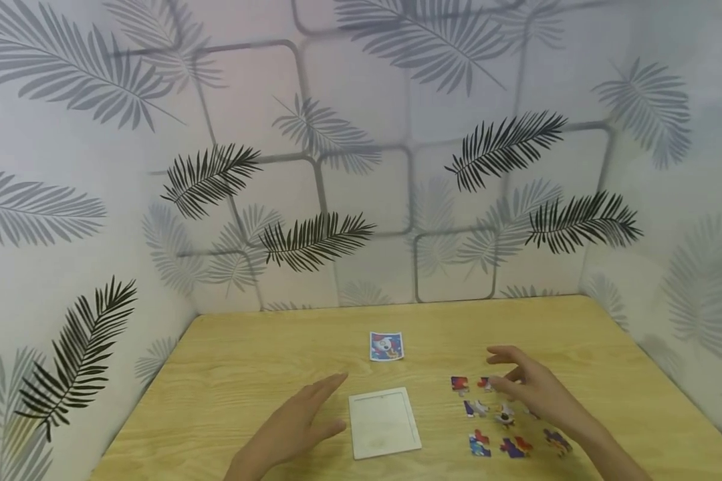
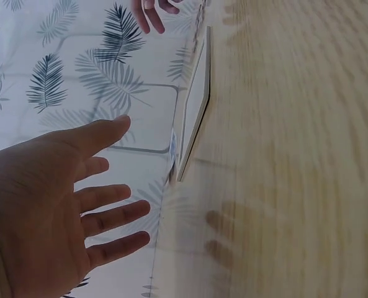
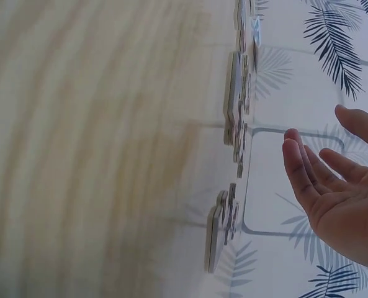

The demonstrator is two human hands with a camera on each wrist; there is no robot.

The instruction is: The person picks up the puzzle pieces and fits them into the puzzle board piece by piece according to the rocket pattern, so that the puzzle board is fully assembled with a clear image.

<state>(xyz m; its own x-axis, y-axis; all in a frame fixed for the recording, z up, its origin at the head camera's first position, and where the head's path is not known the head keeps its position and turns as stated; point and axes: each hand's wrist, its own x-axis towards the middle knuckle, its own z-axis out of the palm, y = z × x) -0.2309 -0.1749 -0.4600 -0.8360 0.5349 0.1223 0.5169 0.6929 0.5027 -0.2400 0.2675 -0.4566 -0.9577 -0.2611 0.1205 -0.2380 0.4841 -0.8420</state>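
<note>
In the head view a white square tray [image 1: 384,423] lies on the table, and the left hand [image 1: 297,424] hovers at its left with fingers extended, holding nothing. To the right of the tray are several loose jigsaw pieces [image 1: 481,444]. Above the upper right ones hangs the right hand [image 1: 532,387], fingers apart and slightly bent, with nothing visible in it. The left wrist view shows the left hand [image 2: 66,198] spread beside the tray [image 2: 196,102]. In the right wrist view the right hand [image 3: 339,180] is raised off the table beside the pieces [image 3: 216,230].
A small square picture card [image 1: 386,347] with a white cartoon figure lies behind the tray. The wooden table [image 1: 265,347] meets a pale wall [image 1: 373,274] with a leaf pattern at its back edge.
</note>
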